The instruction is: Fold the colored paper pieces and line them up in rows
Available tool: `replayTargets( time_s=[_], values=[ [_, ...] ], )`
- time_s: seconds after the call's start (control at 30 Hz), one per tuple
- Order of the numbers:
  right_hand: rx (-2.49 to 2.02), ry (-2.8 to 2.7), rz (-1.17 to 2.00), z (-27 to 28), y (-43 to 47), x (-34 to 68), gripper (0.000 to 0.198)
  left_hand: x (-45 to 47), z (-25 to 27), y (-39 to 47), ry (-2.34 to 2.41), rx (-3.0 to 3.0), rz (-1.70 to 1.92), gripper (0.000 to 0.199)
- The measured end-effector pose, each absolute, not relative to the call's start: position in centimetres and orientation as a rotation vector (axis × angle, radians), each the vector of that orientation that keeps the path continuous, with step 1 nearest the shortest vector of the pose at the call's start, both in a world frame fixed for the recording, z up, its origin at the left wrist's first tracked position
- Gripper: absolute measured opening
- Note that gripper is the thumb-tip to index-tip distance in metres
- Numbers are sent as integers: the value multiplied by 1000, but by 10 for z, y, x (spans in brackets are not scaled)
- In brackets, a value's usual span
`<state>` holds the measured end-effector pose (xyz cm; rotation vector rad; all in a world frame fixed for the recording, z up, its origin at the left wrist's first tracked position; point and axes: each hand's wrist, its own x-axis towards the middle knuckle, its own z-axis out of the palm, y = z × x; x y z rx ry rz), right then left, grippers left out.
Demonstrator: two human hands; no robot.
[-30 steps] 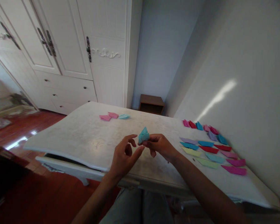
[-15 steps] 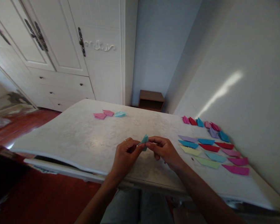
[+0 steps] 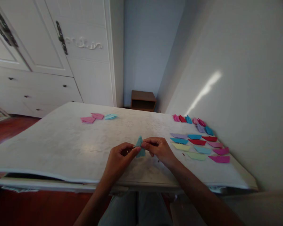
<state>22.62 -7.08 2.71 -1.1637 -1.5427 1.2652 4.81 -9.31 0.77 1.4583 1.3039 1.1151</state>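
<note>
A small light teal piece of folded paper (image 3: pixel 141 152) is held upright between my two hands above the near part of the table. My left hand (image 3: pixel 121 155) pinches its left side between thumb and fingers. From the right, my right hand (image 3: pixel 159 149) grips the opposite edge, its thumb and forefinger close to the left thumb. The paper comes to a point at the top and hangs a flat part below the thumbs. Fingers partly cover its middle folds.
The white table (image 3: pixel 68 150) carries pink folded papers (image 3: pixel 87 120) and a light blue one (image 3: pixel 111 116) at the back left. Several coloured folded papers (image 3: pixel 196 142) lie in rows at the right, by the wall. A white wardrobe (image 3: pixel 89 72) and brown box shelf (image 3: pixel 143 99) stand behind.
The view has turned to the right, so everything sits further left. More of the teal paper now shows below my thumbs; both hands still hold it.
</note>
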Motion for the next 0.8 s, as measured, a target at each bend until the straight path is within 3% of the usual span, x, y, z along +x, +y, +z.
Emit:
replayTargets(
  time_s=[0.27,0.47,0.6,0.8],
  values=[
    [-1208,-1425,991,46,-67,277,30,47,9,-92,1344,1532,1046,42],
    [-1430,-1355,598,65,-25,366,49,46,8,-92,1368,1586,1051,40],
    [-1879,-1360,335,67,2,432,43,45,10,-92,1399,1585,1058,40],
    [-2154,-1433,188,52,24,481,30,44,2,-89,1458,1594,1072,39]
  ],
)
